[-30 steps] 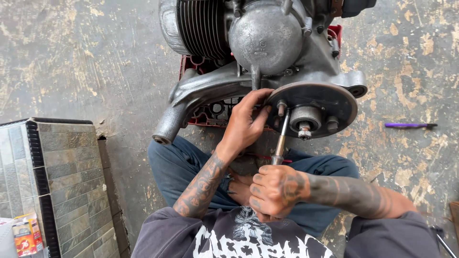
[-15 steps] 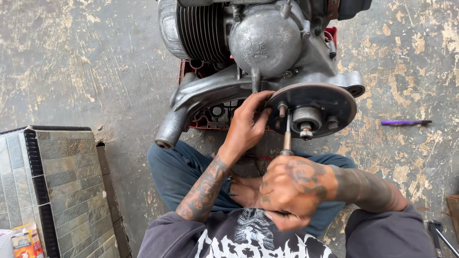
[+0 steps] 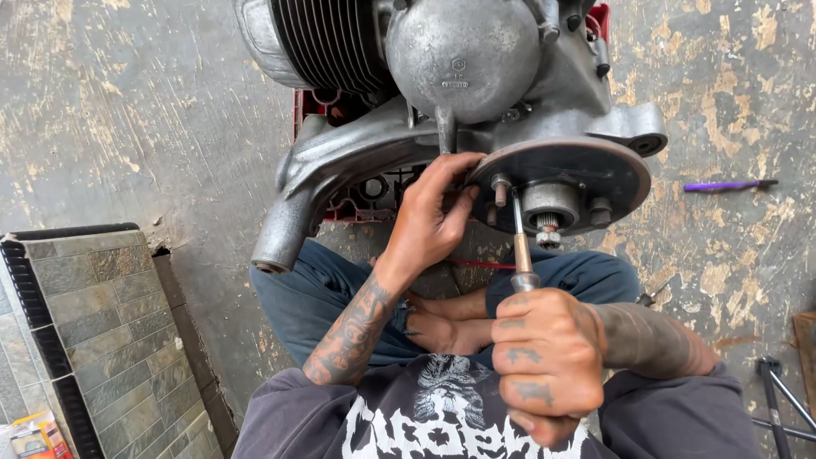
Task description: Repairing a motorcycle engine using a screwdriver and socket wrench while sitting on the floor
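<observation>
A stack of grey stone-look tiles edged with black ribbed plastic (image 3: 81, 314) lies at the left on the worn, paint-flecked concrete floor (image 3: 127, 110), well apart from the work and out of reach of the tools. Beside it, a person sits cross-legged on the floor in blue trousers, with a grey cast-metal scooter engine (image 3: 442, 76) just ahead of the knees; its finned cylinder sits at the upper left, and the engine rests on a red plastic crate (image 3: 357, 191), which lifts it off the ground to a workable height.

The left hand (image 3: 429, 221) reaches up from the lap, fingers curled over the near edge of the round, rust-brown metal backing plate (image 3: 586, 174) at the engine's right end, apparently to steady the plate or pin a small part behind it; what the fingertips press on is hidden. The right hand (image 3: 544, 365) is closed in a fist around the handle of a slim steel-shafted screwdriver (image 3: 520, 246), held upright so that its tip meets the plate beside a short stud, just left of the central splined hub. The two hands are apart, one bracing, one driving.

Further right, a purple-handled tool (image 3: 727, 184) lies alone on the floor, and black metal rods (image 3: 778, 399) show at the lower right corner.
</observation>
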